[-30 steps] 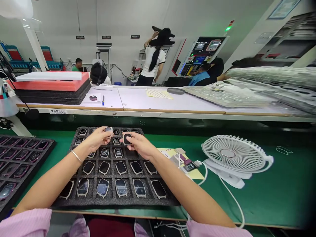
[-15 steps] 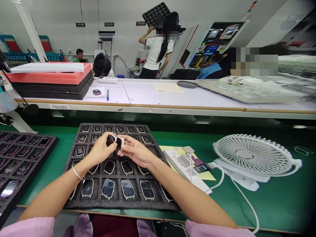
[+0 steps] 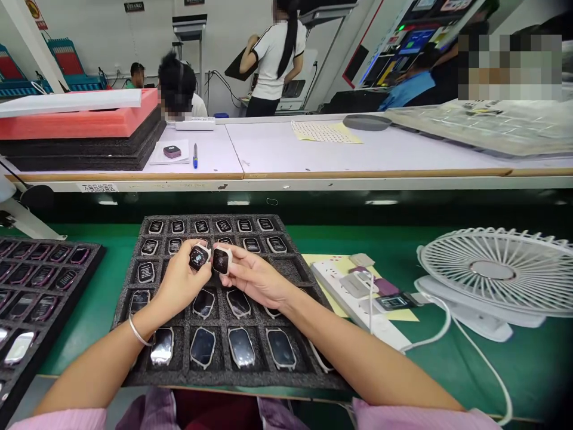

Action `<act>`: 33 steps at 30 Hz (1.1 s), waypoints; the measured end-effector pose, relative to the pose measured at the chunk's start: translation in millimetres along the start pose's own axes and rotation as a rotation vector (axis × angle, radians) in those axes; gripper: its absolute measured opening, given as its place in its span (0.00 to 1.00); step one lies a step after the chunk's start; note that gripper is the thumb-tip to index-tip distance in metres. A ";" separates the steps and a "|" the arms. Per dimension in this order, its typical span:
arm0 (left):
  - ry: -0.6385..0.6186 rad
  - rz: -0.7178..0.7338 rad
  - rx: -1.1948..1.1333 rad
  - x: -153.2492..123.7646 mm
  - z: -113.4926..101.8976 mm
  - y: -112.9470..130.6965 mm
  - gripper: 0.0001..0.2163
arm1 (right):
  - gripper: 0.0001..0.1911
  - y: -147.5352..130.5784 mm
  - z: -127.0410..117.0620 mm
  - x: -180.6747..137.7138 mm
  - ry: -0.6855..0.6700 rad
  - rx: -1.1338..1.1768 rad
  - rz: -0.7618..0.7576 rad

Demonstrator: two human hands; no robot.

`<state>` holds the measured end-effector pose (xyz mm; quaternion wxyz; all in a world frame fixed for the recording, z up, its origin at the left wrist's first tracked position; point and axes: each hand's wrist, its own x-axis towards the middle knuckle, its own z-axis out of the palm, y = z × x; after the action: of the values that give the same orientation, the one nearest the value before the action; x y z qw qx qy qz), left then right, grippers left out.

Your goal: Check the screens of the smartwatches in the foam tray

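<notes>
My left hand [image 3: 181,283] pinches a small watch body [image 3: 198,257] with its dark screen turned up. My right hand [image 3: 253,276] holds a second watch body [image 3: 221,260] right beside it, the two almost touching. Both hands hover over a black foam tray [image 3: 134,267] on the green mat. The tray's pockets hold several watch bodies [image 3: 242,346]; the back rows lie back side up, the front rows screen up. A silver bangle sits on my left wrist.
A second foam tray [image 3: 45,280] of watch bodies lies at the left. A white power strip [image 3: 353,304] and a white desk fan [image 3: 496,278] with its cable stand at the right. Behind is a white bench with stacked foam sheets [image 3: 85,134]; other people work beyond.
My hands have drawn back from the tray's far rows toward me, each with a watch body, and turned the two screens up side by side. The view has tilted down.
</notes>
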<state>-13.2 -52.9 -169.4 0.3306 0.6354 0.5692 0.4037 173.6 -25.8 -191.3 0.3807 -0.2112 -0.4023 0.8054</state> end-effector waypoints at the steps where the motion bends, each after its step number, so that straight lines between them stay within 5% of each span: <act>1: 0.001 -0.004 0.006 -0.4 0.2 1.2 0.16 | 0.26 0.2 0.1 -0.3 -0.004 0.001 -0.002; 33: -0.031 0.015 -0.064 -2.7 5.1 -3.4 0.18 | 0.24 -0.4 -0.4 -3.5 -0.066 -0.015 -0.022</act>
<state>-10.3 -54.9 -175.1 0.3568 0.6350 0.5458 0.4143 176.2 -28.2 -191.1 0.3743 -0.1831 -0.4232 0.8046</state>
